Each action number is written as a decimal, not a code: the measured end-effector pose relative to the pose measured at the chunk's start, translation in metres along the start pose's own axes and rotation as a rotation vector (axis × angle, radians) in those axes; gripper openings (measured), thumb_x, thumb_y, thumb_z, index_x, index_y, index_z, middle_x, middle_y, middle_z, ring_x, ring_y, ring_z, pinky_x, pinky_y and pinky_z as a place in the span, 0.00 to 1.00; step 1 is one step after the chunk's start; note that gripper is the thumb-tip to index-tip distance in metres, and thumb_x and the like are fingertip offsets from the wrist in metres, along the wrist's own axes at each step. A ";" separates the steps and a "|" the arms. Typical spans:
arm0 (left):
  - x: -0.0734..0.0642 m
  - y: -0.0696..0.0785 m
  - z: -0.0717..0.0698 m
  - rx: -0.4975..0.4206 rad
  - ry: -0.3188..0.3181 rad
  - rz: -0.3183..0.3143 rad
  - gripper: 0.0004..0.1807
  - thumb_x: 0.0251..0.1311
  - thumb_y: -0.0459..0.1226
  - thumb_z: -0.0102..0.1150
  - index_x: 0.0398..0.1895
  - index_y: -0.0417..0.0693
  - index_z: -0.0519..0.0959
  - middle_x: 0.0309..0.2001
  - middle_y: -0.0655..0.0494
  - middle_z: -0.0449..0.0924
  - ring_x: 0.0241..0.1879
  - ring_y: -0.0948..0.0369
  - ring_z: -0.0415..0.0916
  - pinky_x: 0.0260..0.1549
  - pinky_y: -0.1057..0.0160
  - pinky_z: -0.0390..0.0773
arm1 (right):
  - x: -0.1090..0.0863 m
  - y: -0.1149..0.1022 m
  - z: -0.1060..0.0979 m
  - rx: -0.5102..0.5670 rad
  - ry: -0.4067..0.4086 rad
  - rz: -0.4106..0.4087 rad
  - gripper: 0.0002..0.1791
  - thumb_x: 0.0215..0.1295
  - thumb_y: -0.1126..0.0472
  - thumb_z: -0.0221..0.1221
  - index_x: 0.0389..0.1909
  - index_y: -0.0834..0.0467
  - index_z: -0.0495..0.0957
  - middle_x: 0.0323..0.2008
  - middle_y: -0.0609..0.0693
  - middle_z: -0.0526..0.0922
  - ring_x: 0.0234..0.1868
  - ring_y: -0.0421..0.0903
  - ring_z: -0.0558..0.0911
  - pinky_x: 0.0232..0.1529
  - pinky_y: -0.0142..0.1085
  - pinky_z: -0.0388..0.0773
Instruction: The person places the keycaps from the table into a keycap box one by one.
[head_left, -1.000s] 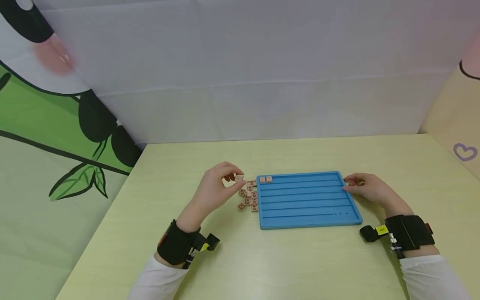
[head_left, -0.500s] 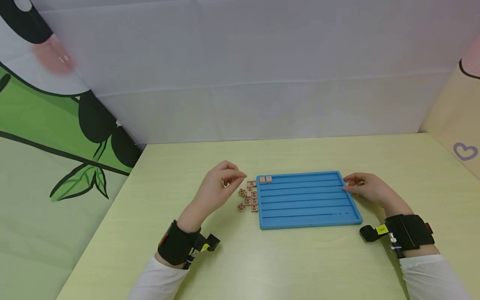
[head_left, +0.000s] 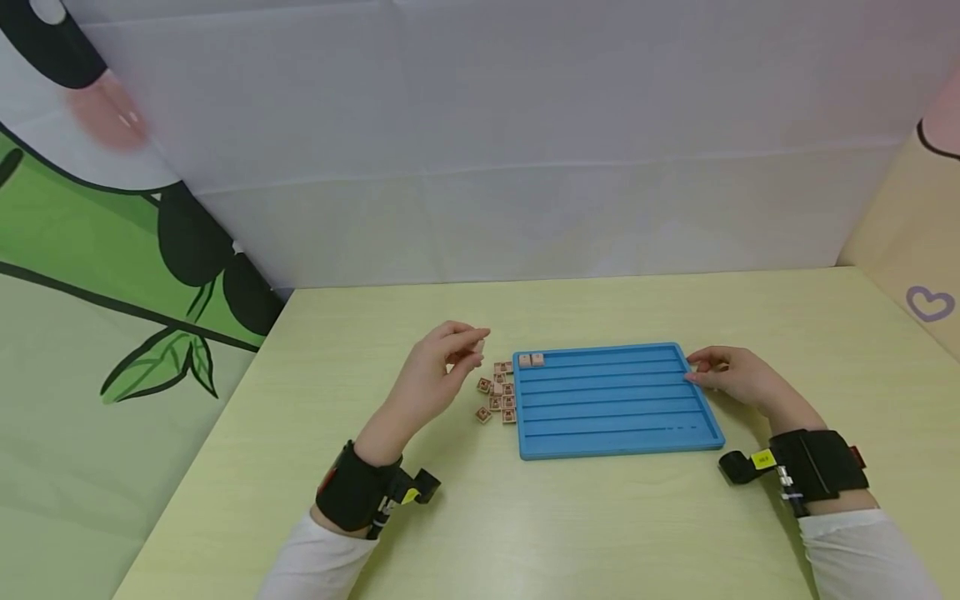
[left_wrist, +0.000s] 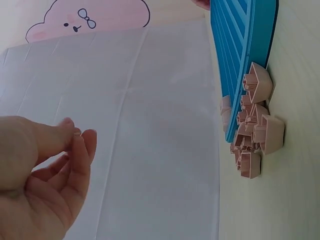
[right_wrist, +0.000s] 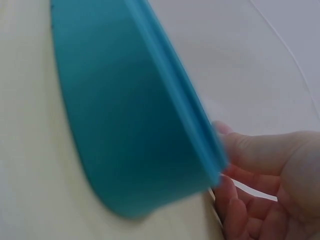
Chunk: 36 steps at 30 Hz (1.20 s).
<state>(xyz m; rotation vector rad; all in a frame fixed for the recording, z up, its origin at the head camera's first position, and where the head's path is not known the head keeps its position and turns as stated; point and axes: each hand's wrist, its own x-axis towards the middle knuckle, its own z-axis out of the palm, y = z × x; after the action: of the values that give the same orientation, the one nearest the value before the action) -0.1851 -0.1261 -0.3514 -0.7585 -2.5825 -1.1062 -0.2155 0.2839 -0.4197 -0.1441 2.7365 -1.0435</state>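
Note:
Raised over the left side of the table, my left hand (head_left: 431,375) pinches a small pale keycap (head_left: 479,345) between thumb and fingertips. The fingers cover most of it in the left wrist view. A blue ridged keycap tray (head_left: 615,404) lies to the right of that hand, with two pink keycaps (head_left: 532,359) in the left end of its far row. Several loose keycaps (left_wrist: 267,135) are heaped against the tray's left edge, some with hollow undersides and stems showing. At the tray's right edge, my right hand (head_left: 735,377) grips the rim with curled fingers and thumb.
Everything rests on a pale yellow wooden table (head_left: 600,533). A white cloth backdrop (head_left: 525,167) stands behind its far edge, with printed panels at left and right. Black camera straps (head_left: 356,492) are worn on both wrists.
The keycap in the left hand has been turned between the fingers; its face showed a second ago and is now mostly hidden. The right hand and tray have stayed put.

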 end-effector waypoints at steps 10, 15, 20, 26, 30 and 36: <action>-0.001 0.004 0.002 0.051 -0.022 -0.023 0.14 0.60 0.36 0.61 0.49 0.44 0.81 0.41 0.53 0.83 0.40 0.58 0.77 0.41 0.58 0.77 | 0.000 0.001 -0.001 -0.003 0.009 -0.007 0.28 0.67 0.51 0.56 0.56 0.70 0.69 0.39 0.56 0.72 0.40 0.51 0.68 0.36 0.36 0.64; -0.001 0.005 0.003 0.041 -0.055 -0.061 0.14 0.62 0.37 0.59 0.50 0.45 0.80 0.44 0.52 0.83 0.44 0.57 0.79 0.43 0.56 0.78 | -0.001 0.000 -0.001 -0.002 0.013 -0.004 0.28 0.67 0.51 0.56 0.56 0.70 0.69 0.39 0.56 0.72 0.41 0.51 0.68 0.37 0.37 0.64; 0.001 0.005 0.006 0.043 -0.139 -0.128 0.13 0.63 0.38 0.58 0.49 0.45 0.79 0.44 0.51 0.84 0.45 0.55 0.80 0.46 0.53 0.78 | -0.001 0.001 -0.002 0.004 0.014 0.002 0.28 0.67 0.51 0.57 0.57 0.70 0.69 0.39 0.56 0.72 0.42 0.53 0.68 0.38 0.37 0.64; 0.002 0.001 0.011 0.066 -0.225 -0.164 0.12 0.64 0.39 0.57 0.48 0.45 0.77 0.44 0.51 0.82 0.47 0.54 0.78 0.48 0.53 0.77 | 0.000 0.003 -0.001 -0.003 0.019 -0.004 0.29 0.67 0.51 0.57 0.57 0.71 0.68 0.40 0.58 0.73 0.42 0.54 0.69 0.38 0.37 0.65; 0.002 -0.002 0.014 0.076 -0.198 -0.129 0.12 0.61 0.38 0.60 0.46 0.45 0.78 0.45 0.52 0.79 0.48 0.53 0.76 0.49 0.53 0.74 | 0.002 0.002 0.002 0.003 0.017 -0.006 0.29 0.67 0.52 0.57 0.57 0.71 0.69 0.40 0.58 0.73 0.42 0.53 0.69 0.38 0.37 0.66; 0.016 0.003 0.017 0.089 -0.181 -0.106 0.10 0.61 0.39 0.61 0.44 0.46 0.80 0.42 0.53 0.80 0.45 0.56 0.76 0.46 0.58 0.76 | 0.000 0.001 0.002 0.004 0.012 0.001 0.29 0.67 0.50 0.57 0.57 0.71 0.68 0.40 0.58 0.73 0.42 0.54 0.69 0.38 0.38 0.65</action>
<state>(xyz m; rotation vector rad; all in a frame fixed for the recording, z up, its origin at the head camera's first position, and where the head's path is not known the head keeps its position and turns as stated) -0.1976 -0.1060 -0.3550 -0.7401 -2.8317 -0.9846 -0.2150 0.2833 -0.4213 -0.1367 2.7445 -1.0535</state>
